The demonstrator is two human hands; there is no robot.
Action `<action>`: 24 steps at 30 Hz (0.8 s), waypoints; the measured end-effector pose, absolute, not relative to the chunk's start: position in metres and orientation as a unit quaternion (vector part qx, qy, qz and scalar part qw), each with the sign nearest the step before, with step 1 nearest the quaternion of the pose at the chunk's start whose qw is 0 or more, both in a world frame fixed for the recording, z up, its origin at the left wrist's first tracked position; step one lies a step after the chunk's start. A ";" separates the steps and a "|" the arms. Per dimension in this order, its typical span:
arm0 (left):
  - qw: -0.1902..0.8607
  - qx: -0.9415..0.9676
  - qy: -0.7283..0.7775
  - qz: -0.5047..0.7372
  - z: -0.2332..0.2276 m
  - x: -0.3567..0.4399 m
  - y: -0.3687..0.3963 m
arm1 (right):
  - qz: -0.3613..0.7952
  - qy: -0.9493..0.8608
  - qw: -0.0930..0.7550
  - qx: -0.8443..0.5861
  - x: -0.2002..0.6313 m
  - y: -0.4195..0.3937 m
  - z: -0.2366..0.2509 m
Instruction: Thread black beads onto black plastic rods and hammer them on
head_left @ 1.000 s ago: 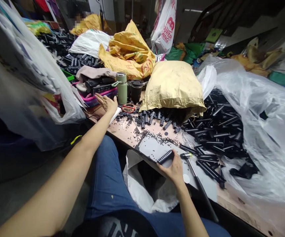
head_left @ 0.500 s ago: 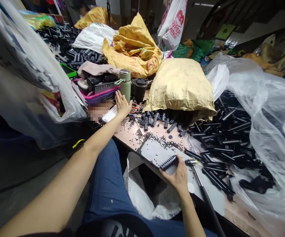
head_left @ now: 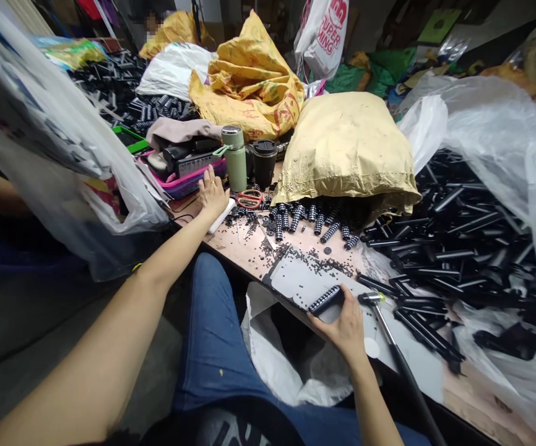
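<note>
My left hand [head_left: 213,193] lies over a white flat slab [head_left: 224,215] beside the pink-rimmed basket, fingers stretched out. Whether it touches the slab I cannot tell. My right hand [head_left: 346,325] grips a black bar with a row of silvery ribs [head_left: 324,300] between thumb and fingers, over the grey board [head_left: 291,282] at the table's front edge. Just right of that hand rests a hammer [head_left: 391,341] with a black handle. Tiny black bits are scattered over the board's back edge, and several ribbed black rolls [head_left: 296,218] lie behind them.
A green flask [head_left: 236,162], a black lidded cup [head_left: 264,164] and red-handled scissors [head_left: 249,199] stand or lie near the pink-rimmed basket [head_left: 175,186]. A large tan sack [head_left: 346,145] is behind. Black tubes [head_left: 435,260] pile at right. Below the edge hangs a white bag [head_left: 268,365].
My left hand has shifted left from beside the flask to over the white slab. The right hand keeps its grip on the ribbed bar. The camera view has moved slightly.
</note>
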State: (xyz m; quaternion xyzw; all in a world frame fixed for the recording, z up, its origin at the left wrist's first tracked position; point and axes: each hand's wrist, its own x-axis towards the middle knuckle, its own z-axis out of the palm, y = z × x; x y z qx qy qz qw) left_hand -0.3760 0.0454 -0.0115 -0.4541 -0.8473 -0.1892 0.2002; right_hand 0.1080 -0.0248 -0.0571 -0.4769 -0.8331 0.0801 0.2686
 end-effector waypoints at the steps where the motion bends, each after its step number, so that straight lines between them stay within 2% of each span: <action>1: 0.199 -0.464 -0.844 -0.180 -0.011 -0.379 0.044 | 0.080 -0.833 0.269 -0.476 0.108 -0.025 -0.057; 13: 0.184 -0.573 -0.793 -0.090 0.007 -0.415 0.018 | 0.082 -0.834 0.277 -0.471 0.107 -0.025 -0.058; 24: 0.169 -0.582 -0.791 -0.090 0.007 -0.430 -0.014 | 0.103 -0.828 0.276 -0.478 0.107 -0.025 -0.059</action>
